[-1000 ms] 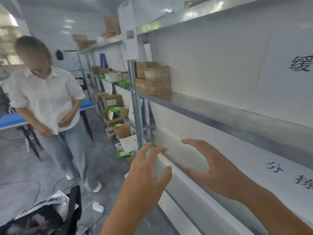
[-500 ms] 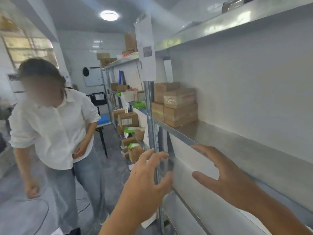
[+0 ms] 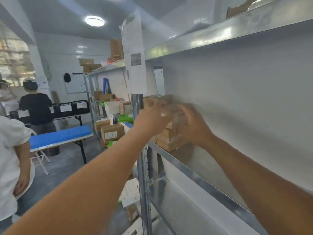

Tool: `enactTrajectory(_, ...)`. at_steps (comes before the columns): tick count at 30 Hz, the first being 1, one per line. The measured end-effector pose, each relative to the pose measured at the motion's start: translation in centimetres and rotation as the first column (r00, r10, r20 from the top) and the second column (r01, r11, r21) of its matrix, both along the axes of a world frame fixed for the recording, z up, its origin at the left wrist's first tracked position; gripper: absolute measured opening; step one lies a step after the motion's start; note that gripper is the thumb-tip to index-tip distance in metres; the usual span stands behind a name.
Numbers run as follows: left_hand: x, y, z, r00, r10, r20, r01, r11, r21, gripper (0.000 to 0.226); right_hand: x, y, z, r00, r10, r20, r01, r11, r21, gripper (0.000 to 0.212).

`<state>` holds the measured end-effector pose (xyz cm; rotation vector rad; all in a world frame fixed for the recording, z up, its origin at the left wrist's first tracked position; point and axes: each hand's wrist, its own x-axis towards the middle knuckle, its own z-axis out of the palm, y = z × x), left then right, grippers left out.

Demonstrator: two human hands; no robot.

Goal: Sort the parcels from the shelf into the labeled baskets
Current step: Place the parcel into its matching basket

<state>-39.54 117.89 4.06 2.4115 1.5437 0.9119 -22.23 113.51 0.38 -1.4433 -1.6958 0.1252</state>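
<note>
Parcels (image 3: 171, 141) are brown cardboard boxes in a stack on the metal shelf (image 3: 194, 173), right beside the upright post (image 3: 143, 175). Clear tape shines on some of them. Both hands are up at the top of the stack. The left hand (image 3: 150, 121) is on the side nearer the post, and the right hand (image 3: 194, 126) is on the side away from it. The fingers of both hands bend around the top box, but they are so blurry that I cannot tell if they really grip it or only touch it. The hands hide most of the top boxes, so I cannot count the whole stack; about three layers show below the hands. More boxes (image 3: 112, 132) sit on shelves past the post, too many and too small to count. Far past the post stand two black baskets (image 3: 72, 107) with white labels on a table. A blue table (image 3: 61, 138) stands nearer. Three people are out past the post, and the one in white (image 3: 11, 160) is cut off at the edge.
</note>
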Motion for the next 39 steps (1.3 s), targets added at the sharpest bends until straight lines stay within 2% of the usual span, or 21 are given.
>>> enactTrajectory(4, 1.5, 5.1, 1.5, 0.999, -0.05, 0.011, 0.051, 0.99, -0.129, 0.073, 1.1, 6.3, 0.7, 0.988, -0.076, 0.132, 0.084, 0.995, -0.054, 0.077)
enactTrajectory(7, 2.0, 6.6, 1.2, 0.996, -0.091, -0.015, 0.088, 0.987, -0.131, 0.072, 1.0, 7.8, 0.2, 0.986, -0.095, 0.138, 0.107, 0.991, -0.082, 0.072)
enactTrajectory(10, 2.5, 6.8, 1.0, 0.996, -0.089, 0.031, 0.091, 0.992, -0.086, 0.07, 0.4, 7.8, -0.3, 0.994, -0.103, 0.021, 0.103, 0.995, 0.009, 0.063)
enactTrajectory(12, 2.5, 6.1, 0.8, 0.992, -0.071, 0.105, 0.079, 0.994, -0.073, 0.065, 0.0, 7.1, -0.8, 0.98, -0.108, -0.17, 0.126, 0.987, 0.099, 0.058)
enactTrajectory(14, 1.9, 4.3, 0.0, 0.963, -0.09, 0.254, 0.121, 0.986, -0.112, 0.059, -0.4, 5.5, -1.1, 0.894, -0.092, -0.439, 0.182, 0.969, 0.167, 0.052)
enactTrajectory(17, 0.2, 0.6, -2.1, 0.892, -0.13, 0.433, 0.205, 0.97, -0.13, 0.052, -1.3, 1.9, -1.6, 0.628, -0.05, -0.777, 0.208, 0.972, 0.106, 0.065)
enactTrajectory(19, -0.6, -1.8, -3.8, 0.81, -0.143, 0.569, 0.27, 0.952, -0.145, 0.037, -1.7, -0.5, -2.3, 0.514, -0.052, -0.856, 0.169, 0.985, 0.042, 0.073)
enactTrajectory(23, -0.6, -6.2, -6.3, 0.639, -0.131, 0.758, 0.447, 0.865, -0.228, 0.016, -2.6, -4.7, -3.1, 0.333, 0.053, -0.941, -0.146, 0.989, 0.004, 0.07)
enactTrajectory(25, -0.3, -7.2, -7.6, 0.609, -0.155, 0.778, 0.521, 0.818, -0.245, 0.014, -2.9, -6.7, -3.3, 0.356, 0.088, -0.93, -0.138, 0.99, 0.041, 0.072)
enactTrajectory(27, 0.0, -7.9, -8.5, 0.634, -0.257, 0.73, 0.557, 0.806, -0.2, 0.007, -2.9, -8.4, -3.5, 0.464, 0.043, -0.885, 0.0, 0.999, 0.049, 0.065)
enactTrajectory(29, 0.2, -8.7, -8.6, 0.619, -0.384, 0.685, 0.586, 0.806, -0.077, 0.029, -2.7, -10.0, -4.2, 0.569, -0.088, -0.818, 0.175, 0.984, 0.016, 0.067)
enactTrajectory(31, 1.2, -9.8, -8.9, 0.581, -0.543, 0.607, 0.633, 0.77, 0.082, 0.049, -2.5, -11.9, -5.3, 0.622, -0.221, -0.751, 0.332, 0.943, -0.002, 0.082)
enactTrajectory(32, 1.7, -10.3, -9.1, 0.558, -0.61, 0.563, 0.66, 0.737, 0.145, 0.05, -2.9, -12.6, -5.5, 0.645, -0.274, -0.713, 0.382, 0.924, -0.01, 0.092)
enactTrajectory(35, 4.0, -12.4, -9.6, 0.439, -0.722, 0.535, 0.771, 0.608, 0.189, 0.044, -3.3, -15.9, -5.7, 0.672, -0.457, -0.583, 0.541, 0.84, -0.034, 0.106)
enactTrajectory(36, 4.7, -13.1, -10.0, 0.388, -0.736, 0.555, 0.792, 0.574, 0.208, 0.045, -3.3, -17.2, -5.6, 0.672, -0.501, -0.545, 0.577, 0.816, -0.039, 0.107)
enactTrajectory(39, 7.2, -16.1, -9.1, 0.306, -0.778, 0.548, 0.835, 0.496, 0.238, 0.055, -2.8, -21.4, -5.5, 0.678, -0.581, -0.451, 0.639, 0.769, -0.031, 0.115)
